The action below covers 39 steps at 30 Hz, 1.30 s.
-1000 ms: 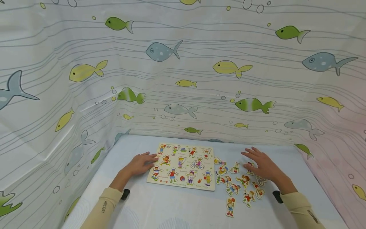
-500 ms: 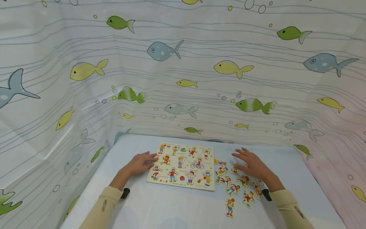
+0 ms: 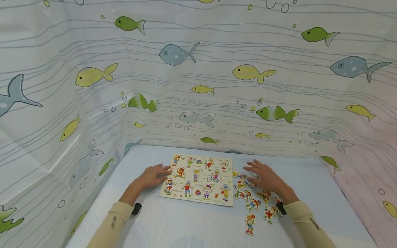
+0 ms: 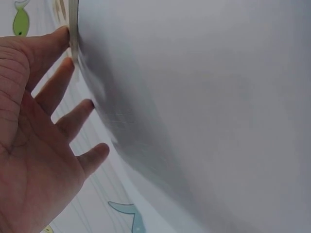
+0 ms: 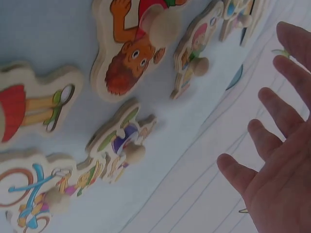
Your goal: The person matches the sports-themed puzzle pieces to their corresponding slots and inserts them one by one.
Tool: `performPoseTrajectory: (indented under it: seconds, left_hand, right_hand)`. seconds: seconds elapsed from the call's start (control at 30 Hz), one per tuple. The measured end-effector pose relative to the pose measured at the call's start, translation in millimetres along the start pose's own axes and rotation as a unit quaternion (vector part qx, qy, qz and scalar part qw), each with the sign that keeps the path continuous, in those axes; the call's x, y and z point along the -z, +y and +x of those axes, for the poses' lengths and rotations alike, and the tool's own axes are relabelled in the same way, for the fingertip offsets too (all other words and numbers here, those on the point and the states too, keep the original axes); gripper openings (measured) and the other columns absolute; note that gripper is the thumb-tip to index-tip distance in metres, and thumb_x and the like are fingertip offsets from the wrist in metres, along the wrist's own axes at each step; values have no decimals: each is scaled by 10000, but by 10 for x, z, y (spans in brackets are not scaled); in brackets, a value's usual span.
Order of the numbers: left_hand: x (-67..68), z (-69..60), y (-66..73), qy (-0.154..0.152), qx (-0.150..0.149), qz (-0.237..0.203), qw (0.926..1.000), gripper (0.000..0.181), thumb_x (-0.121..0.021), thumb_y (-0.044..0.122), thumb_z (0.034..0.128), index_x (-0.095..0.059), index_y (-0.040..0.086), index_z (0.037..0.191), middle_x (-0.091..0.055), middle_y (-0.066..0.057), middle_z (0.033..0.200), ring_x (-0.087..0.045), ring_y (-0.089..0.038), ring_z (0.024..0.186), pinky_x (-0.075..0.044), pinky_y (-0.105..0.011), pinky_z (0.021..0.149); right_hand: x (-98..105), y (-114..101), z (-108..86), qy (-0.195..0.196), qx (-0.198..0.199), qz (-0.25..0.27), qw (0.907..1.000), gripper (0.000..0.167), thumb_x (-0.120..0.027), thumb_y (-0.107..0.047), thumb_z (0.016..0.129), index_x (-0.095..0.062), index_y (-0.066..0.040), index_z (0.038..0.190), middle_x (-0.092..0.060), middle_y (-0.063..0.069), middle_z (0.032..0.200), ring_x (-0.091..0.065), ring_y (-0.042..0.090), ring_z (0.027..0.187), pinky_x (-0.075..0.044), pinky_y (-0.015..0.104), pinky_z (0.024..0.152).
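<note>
Puzzle pieces (image 3: 253,204) cluster at the head view's lower right; I see the right hand (image 3: 267,177), nearer, over the upper ones, spread, holding nothing; the left hand (image 3: 152,176), uncurled, touches the board (image 3: 188,179).

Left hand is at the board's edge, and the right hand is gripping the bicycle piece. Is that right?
Not quite: the right hand grips nothing. The right wrist view shows its fingers spread, apart from the bicycle piece. The left hand is at the edge of the board, as you say.
</note>
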<state>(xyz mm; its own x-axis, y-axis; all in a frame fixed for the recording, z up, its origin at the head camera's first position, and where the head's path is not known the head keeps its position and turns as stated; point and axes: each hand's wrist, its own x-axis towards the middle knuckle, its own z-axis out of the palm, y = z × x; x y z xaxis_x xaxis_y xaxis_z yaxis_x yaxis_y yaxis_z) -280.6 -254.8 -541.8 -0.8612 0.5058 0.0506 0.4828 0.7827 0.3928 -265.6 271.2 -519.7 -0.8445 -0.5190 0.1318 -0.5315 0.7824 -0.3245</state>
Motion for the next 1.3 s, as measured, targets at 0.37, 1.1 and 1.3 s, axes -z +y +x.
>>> performPoseTrajectory:
  seconds: [0.37,1.1,1.3]
  left_hand:
    - [35,3,43,-8,121,-36,9999,343,-658,195,950,-670,97,1279,-542,-99,1421,-394,-486,1338,-269,-737,1015]
    - [45,-13,65,71,38,-215,9997,344,-658,172,946,-668,63,1272,-541,-120,1416,-396,-486,1338,-294,-680,1050]
    - [38,-10,61,62,41,-173,9998,347,-652,172,948,-664,62,1278,-539,-122,1418,-396,-488,1336,-303,-669,1052]
  right_hand:
    - [-156,-45,147,215,460,65,9987,437,-723,-231,914,-632,-131,1330,-495,189,1446,-337,487,1372,-310,713,1010]
    - [-363,-101,309,-39,244,-207,9995,265,-676,-196,943,-702,-164,1205,-515,159,1437,-352,438,1386,-328,661,1045]
    - [-352,-140,315,144,120,-196,9996,191,-697,-132,919,-722,-145,1107,-534,187,1407,-371,458,1366,-339,675,1022]
